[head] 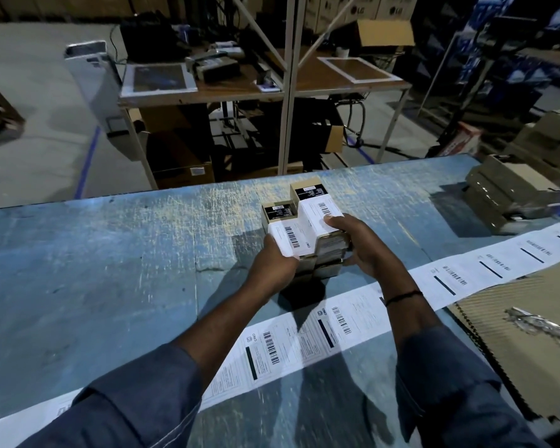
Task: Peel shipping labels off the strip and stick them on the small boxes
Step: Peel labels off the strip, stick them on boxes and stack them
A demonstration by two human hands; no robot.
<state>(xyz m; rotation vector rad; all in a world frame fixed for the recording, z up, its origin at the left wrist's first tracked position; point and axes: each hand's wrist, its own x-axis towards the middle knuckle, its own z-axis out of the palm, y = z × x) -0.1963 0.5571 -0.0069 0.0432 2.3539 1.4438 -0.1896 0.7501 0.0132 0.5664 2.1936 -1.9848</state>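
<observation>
Head view: 1 camera looks down over both forearms at a worn blue table [110, 253].
Stack of small boxes: the stack of small boxes [332, 248] is near the middle of the table, just beyond the strip, held between both hands. I cannot tell whether its base rests on the table or is lifted.
Labels on top: 2 top boxes carry white barcode labels. The upper label [319, 211] sits higher and to the right of the lower label [288, 236].
Left hand: the left hand [274, 258] grips the stack's near left corner, with its fingers curled in under the lower label's edge.
Right hand: the right hand [361, 242] wraps the stack's right side, its thumb lying on the near edge of the upper label.
Label strip: the long white label strip [304, 337] lies flat on the table from the bottom left to the right edge, passing under both forearms.
Wrist: a thin black band [403, 297] circles the right wrist.
Cardboard sheet: a corrugated cardboard sheet [498, 344] lies at the lower right, touching the strip's near edge.
Other boxes: a pile of tan boxes [505, 192] stands at the table's far right, well apart from the stack.
</observation>
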